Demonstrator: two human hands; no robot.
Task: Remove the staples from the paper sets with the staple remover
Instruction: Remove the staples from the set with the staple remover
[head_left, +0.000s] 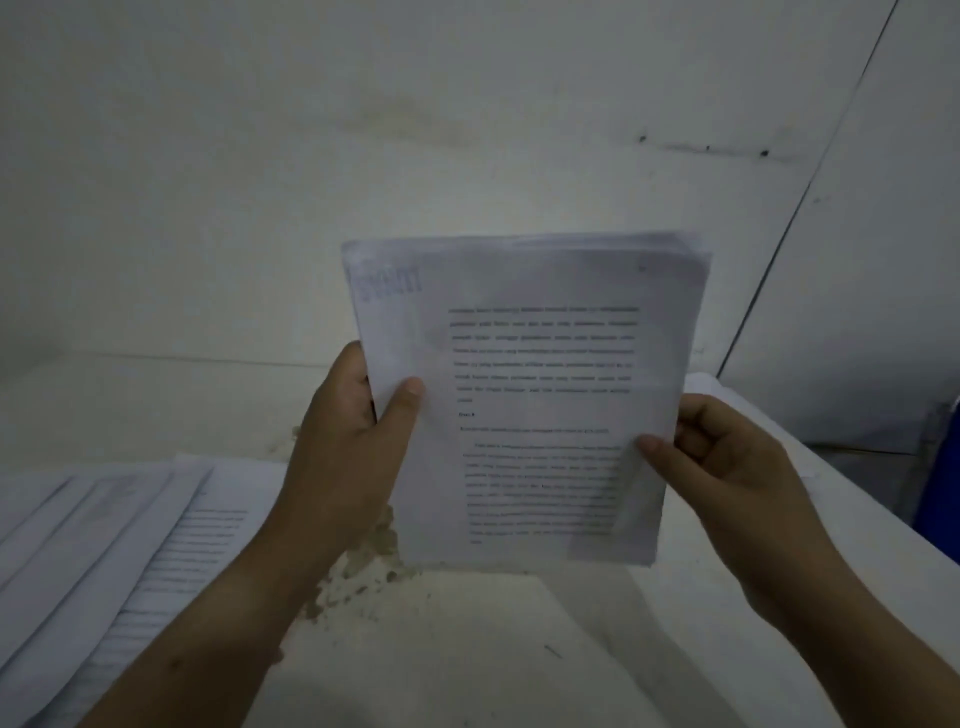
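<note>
Failing to read the blurred print on the paper set (524, 395). Hiding fingers of the left hand (353, 441) behind the sheets, showing only the thumb in front. Gripping the set's 9 o'clock edge with that hand, pinching its 4 o'clock edge with the right hand (727, 457), raised above the table (493, 649). Overlooking loose sheets (104, 545) fanned at 8 o'clock, cut off by the frame edge.
</note>
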